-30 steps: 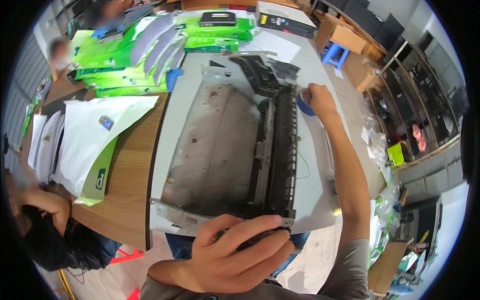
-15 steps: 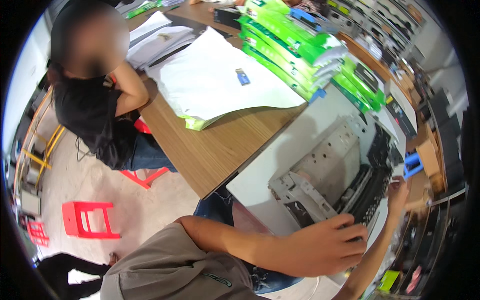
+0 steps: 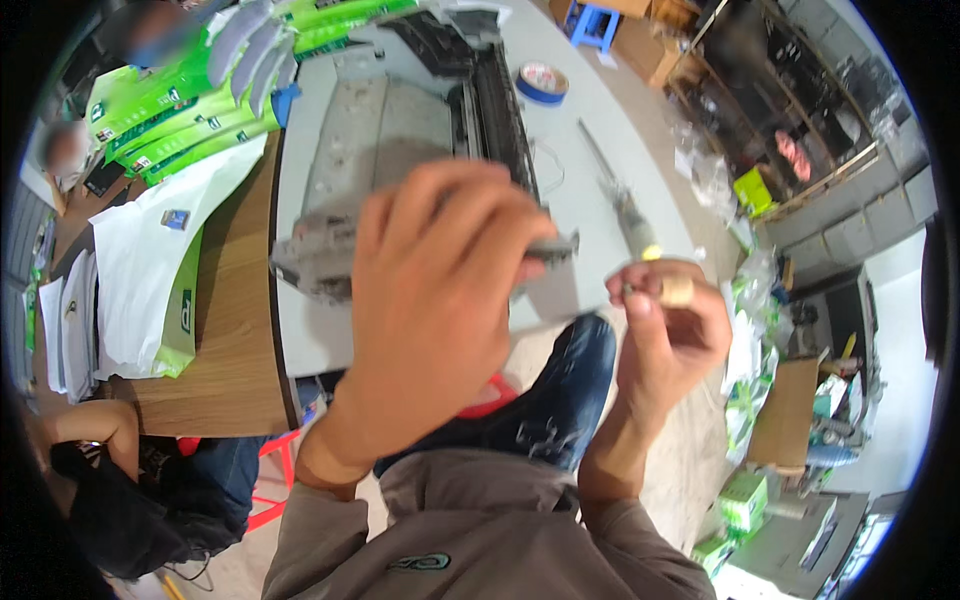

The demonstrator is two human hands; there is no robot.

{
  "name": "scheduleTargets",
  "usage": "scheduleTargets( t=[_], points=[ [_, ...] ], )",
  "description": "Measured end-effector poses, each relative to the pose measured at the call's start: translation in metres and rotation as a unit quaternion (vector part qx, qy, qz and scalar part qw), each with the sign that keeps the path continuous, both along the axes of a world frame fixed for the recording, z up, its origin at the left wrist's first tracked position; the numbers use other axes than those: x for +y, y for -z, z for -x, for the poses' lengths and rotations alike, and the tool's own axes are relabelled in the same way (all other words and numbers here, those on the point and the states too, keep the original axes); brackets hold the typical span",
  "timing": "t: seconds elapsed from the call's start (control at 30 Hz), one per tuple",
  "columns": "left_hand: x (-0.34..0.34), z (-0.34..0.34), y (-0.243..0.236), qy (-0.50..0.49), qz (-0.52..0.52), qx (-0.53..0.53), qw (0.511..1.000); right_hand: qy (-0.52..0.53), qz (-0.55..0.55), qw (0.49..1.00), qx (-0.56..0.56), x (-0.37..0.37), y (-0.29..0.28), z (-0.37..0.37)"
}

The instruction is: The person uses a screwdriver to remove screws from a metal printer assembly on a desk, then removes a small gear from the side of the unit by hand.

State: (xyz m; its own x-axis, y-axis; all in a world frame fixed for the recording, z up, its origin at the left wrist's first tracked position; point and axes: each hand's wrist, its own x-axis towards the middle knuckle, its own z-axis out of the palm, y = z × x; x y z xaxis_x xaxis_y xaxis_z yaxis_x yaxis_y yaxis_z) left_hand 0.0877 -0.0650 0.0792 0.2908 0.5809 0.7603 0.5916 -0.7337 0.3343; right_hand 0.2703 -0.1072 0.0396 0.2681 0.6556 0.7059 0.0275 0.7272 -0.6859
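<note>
A stripped grey-and-black machine frame (image 3: 370, 130), which looks like a printer chassis, lies on the light table. My left hand (image 3: 435, 270) reaches over its near end, with fingers curled round the grey edge; the hand hides part of that end. To the right, off the table's near edge, my right hand (image 3: 675, 335) is closed in a pinch. A tiny dark piece shows between its thumb and fingertips, too small to name. One finger wears a tan band. Just beyond this hand lies a screwdriver (image 3: 628, 215) with a yellow-ended handle.
A blue tape roll (image 3: 541, 84) lies right of the frame. Green packs (image 3: 190, 125) are stacked far left, by a white sheet (image 3: 150, 260) on the wooden table (image 3: 235, 300). A seated person (image 3: 150, 500) is at the left. Shelves (image 3: 780, 110) stand at the right.
The view has swung toward the right. My right hand has come from the frame's far side to the near right, now pinching a tiny piece. My left hand stays at the near end.
</note>
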Motion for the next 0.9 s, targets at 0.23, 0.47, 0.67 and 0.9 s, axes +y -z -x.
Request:
scheduleTargets(
  t=[0.23, 0.47, 0.67, 0.9],
  points=[
    [0.002, 0.008, 0.017, 0.01, -0.02, 0.011, 1.0, -0.013, 0.009, 0.991, 0.13, 0.004, 0.037, 0.038],
    [0.008, 0.005, 0.025, 0.014, -0.066, -0.047, 0.997, 0.011, -0.112, 0.993, 0.045, 0.027, 0.032, 0.043],
    [0.01, 0.003, 0.027, 0.004, -0.057, -0.047, 0.997, 0.082, -0.058, 0.995, -0.006, 0.024, 0.025, 0.037],
    [0.01, 0.003, 0.028, -0.002, -0.056, -0.051, 0.997, 0.088, -0.008, 0.996, -0.031, 0.021, 0.013, 0.033]
  ],
)
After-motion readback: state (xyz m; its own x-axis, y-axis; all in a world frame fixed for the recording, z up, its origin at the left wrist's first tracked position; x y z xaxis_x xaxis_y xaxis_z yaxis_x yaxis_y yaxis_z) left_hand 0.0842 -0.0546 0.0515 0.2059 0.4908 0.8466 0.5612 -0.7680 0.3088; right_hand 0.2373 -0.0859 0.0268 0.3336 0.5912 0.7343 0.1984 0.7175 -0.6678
